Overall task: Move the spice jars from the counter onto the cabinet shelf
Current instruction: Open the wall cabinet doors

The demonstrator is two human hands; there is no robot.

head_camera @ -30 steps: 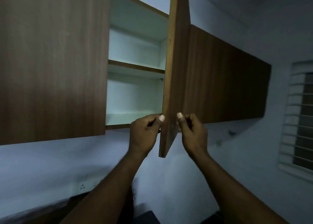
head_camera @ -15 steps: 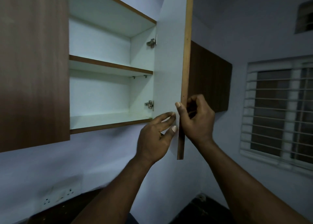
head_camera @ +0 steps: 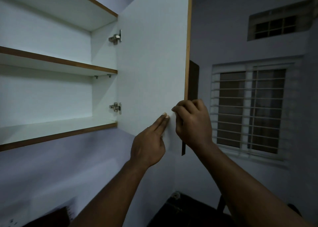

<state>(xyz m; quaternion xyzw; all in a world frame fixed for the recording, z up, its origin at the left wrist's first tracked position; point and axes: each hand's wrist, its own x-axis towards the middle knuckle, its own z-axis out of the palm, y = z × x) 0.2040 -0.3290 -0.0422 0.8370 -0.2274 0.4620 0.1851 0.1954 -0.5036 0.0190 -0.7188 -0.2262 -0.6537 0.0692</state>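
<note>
Cabinet shelves (head_camera: 56, 59) number two, stacked at the upper left inside the open cabinet, the lower shelf (head_camera: 56, 135) forming its floor. Two metal hinges (head_camera: 115, 37) carry the one door (head_camera: 151, 54). Two hands meet at its bottom corner. The left hand (head_camera: 149, 146) lays straight, closed-up fingers flat on the white inner face. The right hand (head_camera: 192, 123) curls its fingers round the free edge. Beyond are two windows, one barred window (head_camera: 249, 109) and one small vent window (head_camera: 273, 26). A second ago the door stood edge-on with both hands pinching it; now it has swung wide, showing its inner face.
</note>
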